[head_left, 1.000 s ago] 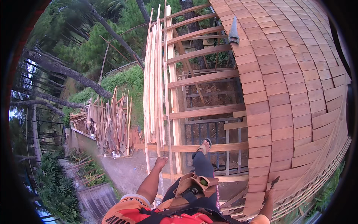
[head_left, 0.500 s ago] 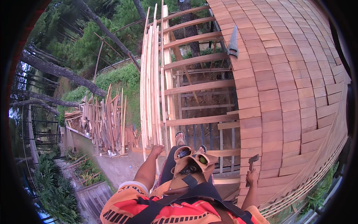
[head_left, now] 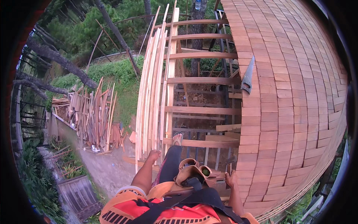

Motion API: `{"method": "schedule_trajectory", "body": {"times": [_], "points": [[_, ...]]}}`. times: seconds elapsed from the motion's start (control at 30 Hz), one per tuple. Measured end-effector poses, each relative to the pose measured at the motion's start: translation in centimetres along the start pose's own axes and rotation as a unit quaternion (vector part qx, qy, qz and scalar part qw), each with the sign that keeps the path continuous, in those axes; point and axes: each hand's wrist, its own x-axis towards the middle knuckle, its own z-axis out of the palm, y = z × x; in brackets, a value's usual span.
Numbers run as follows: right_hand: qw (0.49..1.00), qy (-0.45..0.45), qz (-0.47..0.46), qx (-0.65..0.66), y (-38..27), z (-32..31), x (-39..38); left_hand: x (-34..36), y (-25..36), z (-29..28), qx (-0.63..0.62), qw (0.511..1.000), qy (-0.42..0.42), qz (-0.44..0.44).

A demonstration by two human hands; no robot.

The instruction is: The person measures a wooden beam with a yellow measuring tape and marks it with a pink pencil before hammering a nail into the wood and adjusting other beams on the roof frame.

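- Head view: right hand [head_left: 231,178] low in front of the body, fingers closed round a hammer [head_left: 229,167]. Hammer juts up and forward out of the grip; small and foreshortened, detail poor.
- Just left of the right hand: tan tool pouch [head_left: 194,174] at the waist, a green item [head_left: 206,171] showing in one pocket.
- Just right of the right hand: edge of the wooden shingles [head_left: 283,112], overlapping rows running far forward from it.
- Left hand [head_left: 153,155] well apart from the right, curled into a fist; cannot tell whether it grips anything.
- Right by the left hand: lower ends of long pale wood strips [head_left: 151,97], bundled lengthwise and running forward; contact with the hand unclear.
- Forward and right of the left hand: sandalled foot [head_left: 177,139] at a crossbeam [head_left: 203,143].
- Farther forward, between the two hands' sides: more spaced beams [head_left: 203,109] over an open frame.
- Well ahead of the right hand, slightly right: handsaw [head_left: 248,76] flat on the shingles, handle end nearer the hand.
- Far left of the left hand, at ground level: scrap wood pile [head_left: 89,115].
- Farthest, beyond the pile: leaning tree trunks [head_left: 59,59].
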Motion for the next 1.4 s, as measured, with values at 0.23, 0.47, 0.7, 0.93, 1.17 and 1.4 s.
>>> {"method": "schedule_trajectory", "body": {"times": [0.23,0.47,0.7,0.93,1.17,1.4], "points": [[0.996,-0.016,0.033,0.076,-12.8,-0.8,1.6,2.6,9.1,-3.1,0.006,0.999,-0.044,-0.012],[0.999,0.004,0.055,-0.004,-17.2,0.0,3.3,2.3,15.3,-5.6,0.010,0.991,-0.082,-0.103],[0.996,0.007,0.066,-0.064,-22.1,-2.2,8.6,4.1,17.6,-3.8,-0.021,0.989,-0.103,-0.104],[0.989,0.092,0.046,-0.107,-32.3,-8.8,21.9,8.2,23.6,-3.1,-0.086,0.991,-0.037,-0.091],[0.973,0.215,-0.070,-0.032,-33.5,-17.7,38.0,12.0,34.8,-2.0,-0.049,0.995,-0.025,-0.079],[0.974,0.176,-0.093,0.105,-39.2,-22.9,41.9,13.1,41.6,-0.2,-0.011,0.992,-0.018,-0.123]]}}
